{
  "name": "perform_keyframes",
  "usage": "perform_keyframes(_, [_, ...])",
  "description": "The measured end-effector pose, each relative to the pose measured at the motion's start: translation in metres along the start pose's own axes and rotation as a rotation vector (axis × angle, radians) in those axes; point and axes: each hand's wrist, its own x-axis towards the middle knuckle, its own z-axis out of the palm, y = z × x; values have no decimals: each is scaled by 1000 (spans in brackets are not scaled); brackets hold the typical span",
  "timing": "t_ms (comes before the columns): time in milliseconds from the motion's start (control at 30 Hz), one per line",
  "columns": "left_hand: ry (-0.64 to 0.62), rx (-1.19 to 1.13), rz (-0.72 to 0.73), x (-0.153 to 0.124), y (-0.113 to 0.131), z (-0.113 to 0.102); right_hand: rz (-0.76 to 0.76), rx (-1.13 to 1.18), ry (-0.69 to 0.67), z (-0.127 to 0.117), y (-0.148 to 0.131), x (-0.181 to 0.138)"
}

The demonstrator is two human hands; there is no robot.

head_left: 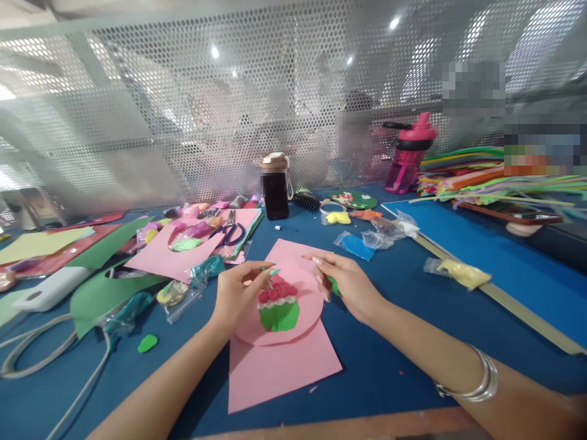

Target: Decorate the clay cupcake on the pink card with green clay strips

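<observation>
A pink paper circle (306, 304) lies over a pink sheet of paper (279, 379). On the circle is a cupcake shape in modelling clay: a green base (280, 316), a wavy white strip (277, 302) and bumpy red topping (277, 289). My left hand (236, 296) is over the circle's left side, thumb and fingertips pinched together just above the red topping. Something green shows at those fingertips; whether clay or nail, I cannot tell. Above the circle's right edge, my right hand (351, 282) has curled fingers, with a lump of green clay (334, 285) held against the palm.
Left of the paper are a flat green clay piece (147, 343), bagged clay (172, 294), scissors (229, 231), green paper (110, 299) and a white cable (89, 382). Behind stand a dark cup (276, 195) and pink bottle (408, 159). A blue board (495, 263) lies right.
</observation>
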Motion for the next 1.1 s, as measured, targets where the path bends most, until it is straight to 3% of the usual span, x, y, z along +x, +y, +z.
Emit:
perform_keyframes(200, [-30, 13, 12, -2, 6, -3, -25, -67, 32, -1, 3, 1])
perform_keyframes(400, [-23, 20, 29, -3, 3, -2, -30, -71, -17, -1, 2, 1])
perform_keyframes(633, [88, 138, 136, -1, 9, -9, -18, -37, -82, 1, 3, -3])
perform_keyframes(933, [-41, 224, 225, -1, 10, -8, -25, -58, -132, 4, 2, -8])
perform_keyframes(1100, [-77, 247, 205, -1, 5, -7, -45, -77, -121, 4, 1, -10])
